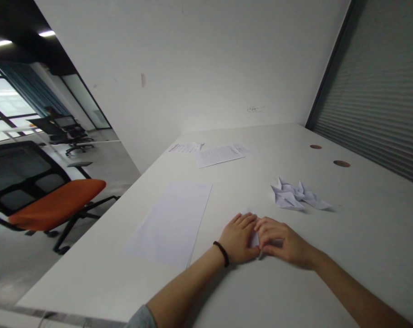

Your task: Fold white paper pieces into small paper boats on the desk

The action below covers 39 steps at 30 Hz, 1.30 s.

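Both hands are on the counter (pixel 363 237), close together: left hand (pixel 238 239), with a black hair tie (pixel 222 253) on the wrist, and right hand (pixel 283 241). A folded white paper (pixel 255 239) sits between them, mostly hidden, with only a sliver showing. The left fingers (pixel 242 221) and right fingers (pixel 269 225) are together, curled over it from both sides with the tips almost meeting. Looks clamped, but the exact grip is hidden.

Progress as shown: a cluster of folded paper shapes (pixel 290 196) with pointed flaps lies beyond the right fingers, well apart from them. Piece count unclear. A flat stack of white sheets (pixel 168 223) lies left of the left fingers, unfolded.

Farther beyond the fingers: a printed sheet (pixel 220 156) and a smaller printed paper (pixel 186 147). Two round cable grommets (pixel 341 163) sit in the counter beyond the folded shapes. An orange-seated office chair (pixel 56 200) stands off the counter, far left of the fingers.
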Each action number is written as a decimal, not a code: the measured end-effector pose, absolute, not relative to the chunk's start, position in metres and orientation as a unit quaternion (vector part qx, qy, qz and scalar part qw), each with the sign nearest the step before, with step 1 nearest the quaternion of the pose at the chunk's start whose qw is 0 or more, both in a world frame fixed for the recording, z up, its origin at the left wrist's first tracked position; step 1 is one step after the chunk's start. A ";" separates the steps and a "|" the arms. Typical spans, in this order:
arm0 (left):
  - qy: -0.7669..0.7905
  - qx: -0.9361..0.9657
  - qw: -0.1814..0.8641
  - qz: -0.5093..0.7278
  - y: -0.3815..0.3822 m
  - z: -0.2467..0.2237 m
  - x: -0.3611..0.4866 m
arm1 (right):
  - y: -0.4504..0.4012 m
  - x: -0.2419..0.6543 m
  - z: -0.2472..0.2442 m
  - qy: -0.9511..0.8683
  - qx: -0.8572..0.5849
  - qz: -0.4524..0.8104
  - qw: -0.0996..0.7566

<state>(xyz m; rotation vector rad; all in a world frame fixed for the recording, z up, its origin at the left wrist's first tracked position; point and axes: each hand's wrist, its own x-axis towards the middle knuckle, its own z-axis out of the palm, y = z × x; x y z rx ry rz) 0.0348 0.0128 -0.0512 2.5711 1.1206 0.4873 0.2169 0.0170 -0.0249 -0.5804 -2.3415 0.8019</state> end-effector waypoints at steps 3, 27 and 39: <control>0.399 0.886 0.155 0.179 0.014 -0.050 0.037 | 0.017 0.217 -0.025 -0.876 -0.216 0.307 0.302; 0.452 0.876 0.129 0.105 -0.005 -0.045 0.026 | 0.037 0.213 -0.074 -0.684 -0.531 0.337 0.370; 0.336 0.626 0.528 0.465 0.001 -0.051 0.037 | 0.016 0.196 -0.048 -0.862 -0.295 0.208 0.357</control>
